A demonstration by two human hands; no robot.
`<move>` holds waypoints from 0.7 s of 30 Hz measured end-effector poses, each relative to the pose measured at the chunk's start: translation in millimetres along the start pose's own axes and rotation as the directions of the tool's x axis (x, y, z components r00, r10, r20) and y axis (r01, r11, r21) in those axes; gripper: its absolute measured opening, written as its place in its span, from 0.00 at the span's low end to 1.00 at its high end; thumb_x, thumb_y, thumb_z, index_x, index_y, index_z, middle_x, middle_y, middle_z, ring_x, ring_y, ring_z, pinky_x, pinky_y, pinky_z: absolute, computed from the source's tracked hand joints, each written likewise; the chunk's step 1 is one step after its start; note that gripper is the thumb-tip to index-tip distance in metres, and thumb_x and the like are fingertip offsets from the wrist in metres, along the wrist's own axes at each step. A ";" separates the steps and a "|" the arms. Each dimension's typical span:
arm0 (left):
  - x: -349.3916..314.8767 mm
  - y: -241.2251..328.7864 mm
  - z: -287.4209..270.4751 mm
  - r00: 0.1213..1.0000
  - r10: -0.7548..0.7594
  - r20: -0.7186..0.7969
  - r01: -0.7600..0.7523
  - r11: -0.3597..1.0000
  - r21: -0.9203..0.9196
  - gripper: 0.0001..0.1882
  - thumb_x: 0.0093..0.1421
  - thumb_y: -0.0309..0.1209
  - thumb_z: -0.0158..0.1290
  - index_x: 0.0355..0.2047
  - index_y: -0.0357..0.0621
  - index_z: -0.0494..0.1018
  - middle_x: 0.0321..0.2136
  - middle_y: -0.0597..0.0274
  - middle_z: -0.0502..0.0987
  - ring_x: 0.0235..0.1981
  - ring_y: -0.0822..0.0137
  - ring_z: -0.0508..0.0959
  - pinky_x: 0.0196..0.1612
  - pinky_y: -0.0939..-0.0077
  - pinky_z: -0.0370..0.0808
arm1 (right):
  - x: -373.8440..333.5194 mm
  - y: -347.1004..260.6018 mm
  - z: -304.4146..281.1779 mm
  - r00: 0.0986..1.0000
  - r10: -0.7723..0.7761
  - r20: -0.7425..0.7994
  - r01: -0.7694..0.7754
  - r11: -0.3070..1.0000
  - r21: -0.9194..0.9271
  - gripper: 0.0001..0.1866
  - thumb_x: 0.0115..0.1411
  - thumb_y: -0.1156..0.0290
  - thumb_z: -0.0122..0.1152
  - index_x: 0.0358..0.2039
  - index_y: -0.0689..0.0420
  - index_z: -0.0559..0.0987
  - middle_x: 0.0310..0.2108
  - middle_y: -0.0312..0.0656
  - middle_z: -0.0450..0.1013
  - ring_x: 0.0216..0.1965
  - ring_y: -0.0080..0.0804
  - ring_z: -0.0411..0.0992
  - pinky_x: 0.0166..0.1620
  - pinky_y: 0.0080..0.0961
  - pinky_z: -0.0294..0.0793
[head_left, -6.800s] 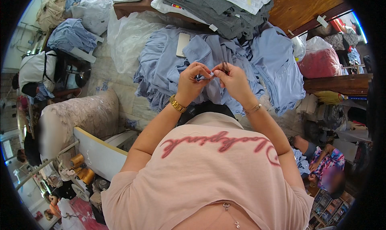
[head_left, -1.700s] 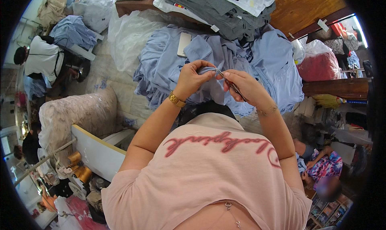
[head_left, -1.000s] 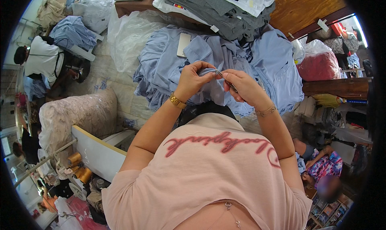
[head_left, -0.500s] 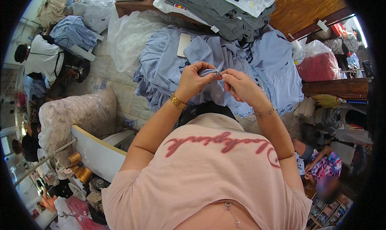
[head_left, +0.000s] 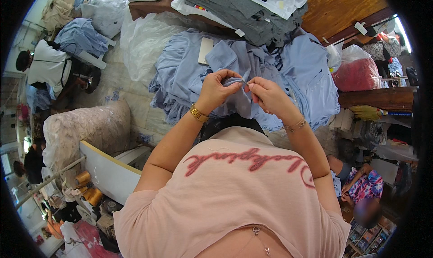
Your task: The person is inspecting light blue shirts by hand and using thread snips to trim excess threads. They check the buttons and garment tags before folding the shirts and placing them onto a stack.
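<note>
Over my lap, a pile of light blue cloth pieces (head_left: 180, 55) spreads out, looking like unfinished garments. My left hand (head_left: 219, 88) pinches a folded edge of light blue cloth (head_left: 232, 81) between thumb and fingers. Close against that edge is my right hand (head_left: 267, 94), its fingertips closed on a small thin pointed tool (head_left: 244, 81). The tool's tip meets the cloth; most of it is hidden by my fingers, so its kind is unclear. A pale phone (head_left: 205, 51) lies on the pile beyond my left hand.
Folded grey and white garments (head_left: 252, 14) are stacked beyond the pile. Clear plastic sheeting (head_left: 144, 46) lies to its left. A plastic-wrapped bundle (head_left: 90, 127) and white board (head_left: 110, 172) stand at my left. A wooden shelf (head_left: 379, 96) and seated person (head_left: 365, 185) are at right.
My right hand's fingers have shifted slightly at the cloth edge, and a narrow bit of cloth now stands up between the hands. My left hand keeps its hold.
</note>
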State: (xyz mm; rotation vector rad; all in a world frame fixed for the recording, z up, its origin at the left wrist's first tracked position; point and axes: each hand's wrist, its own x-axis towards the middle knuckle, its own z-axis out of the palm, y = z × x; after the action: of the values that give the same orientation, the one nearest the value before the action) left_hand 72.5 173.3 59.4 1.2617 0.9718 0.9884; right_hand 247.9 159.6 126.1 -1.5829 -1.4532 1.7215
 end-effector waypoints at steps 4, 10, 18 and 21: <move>-0.2 0.7 2.8 1.000 -0.011 0.006 0.012 0.999 -0.047 0.09 0.49 0.26 0.56 0.32 0.36 0.73 0.27 0.66 0.74 0.28 0.80 0.71 0.32 0.88 0.68 | 0.4 3.7 0.6 1.000 -0.003 -0.004 0.003 1.000 0.018 0.11 0.60 0.67 0.41 0.31 0.58 0.71 0.15 0.30 0.61 0.07 0.13 0.53 0.09 0.12 0.50; -3.5 -11.3 0.1 0.997 -0.074 -0.016 0.070 0.980 -0.185 0.09 0.50 0.26 0.56 0.32 0.37 0.72 0.27 0.68 0.74 0.28 0.80 0.70 0.34 0.89 0.67 | -4.9 4.5 0.9 0.999 0.011 0.049 -0.013 0.999 0.043 0.13 0.60 0.63 0.44 0.32 0.58 0.73 0.17 0.31 0.64 0.14 0.15 0.58 0.17 0.15 0.57; -5.2 -14.8 -5.5 0.996 -0.086 0.000 0.082 0.947 -0.310 0.08 0.50 0.25 0.56 0.32 0.38 0.72 0.28 0.69 0.73 0.29 0.81 0.70 0.34 0.89 0.67 | 21.0 9.9 17.8 0.906 -0.350 -0.237 0.318 0.934 -0.164 0.10 0.57 0.68 0.53 0.35 0.61 0.74 0.22 0.32 0.68 0.23 0.17 0.64 0.25 0.16 0.63; -5.3 -9.6 -6.3 0.998 -0.058 0.009 0.057 0.935 -0.349 0.09 0.50 0.24 0.57 0.32 0.38 0.72 0.28 0.68 0.74 0.30 0.80 0.71 0.35 0.89 0.67 | 30.1 11.7 22.6 0.900 -0.369 -0.233 0.340 0.928 -0.155 0.07 0.57 0.70 0.54 0.33 0.61 0.74 0.21 0.32 0.69 0.19 0.16 0.63 0.22 0.14 0.61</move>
State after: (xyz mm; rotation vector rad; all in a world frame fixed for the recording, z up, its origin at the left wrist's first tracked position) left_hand 65.3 169.6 49.6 0.9303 0.7871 1.0623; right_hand 223.1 170.3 97.4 -1.4217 -1.6049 1.1991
